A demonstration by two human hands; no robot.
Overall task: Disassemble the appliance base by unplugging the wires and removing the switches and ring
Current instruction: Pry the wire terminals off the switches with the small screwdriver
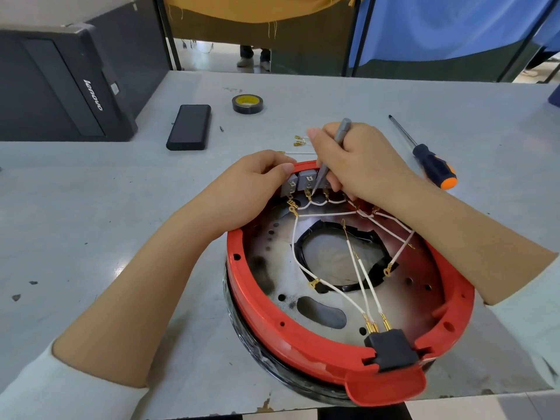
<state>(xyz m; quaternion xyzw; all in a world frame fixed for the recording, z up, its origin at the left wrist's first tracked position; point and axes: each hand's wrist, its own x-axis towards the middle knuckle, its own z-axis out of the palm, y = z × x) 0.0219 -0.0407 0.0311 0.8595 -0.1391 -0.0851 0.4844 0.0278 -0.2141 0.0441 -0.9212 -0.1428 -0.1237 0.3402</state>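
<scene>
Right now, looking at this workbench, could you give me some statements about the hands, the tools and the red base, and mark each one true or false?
1. The right hand holds a slim grey tool with its tip at the grey switches. True.
2. The left hand rests flat on the table. False: it grips the round red plastic base at its far rim.
3. The orange-and-black screwdriver lies unused on the grey table. True.
4. The roll of black tape sits inside the base. False: it lies on the table beyond it.
5. White wires are plugged into a black connector block. True.
</scene>
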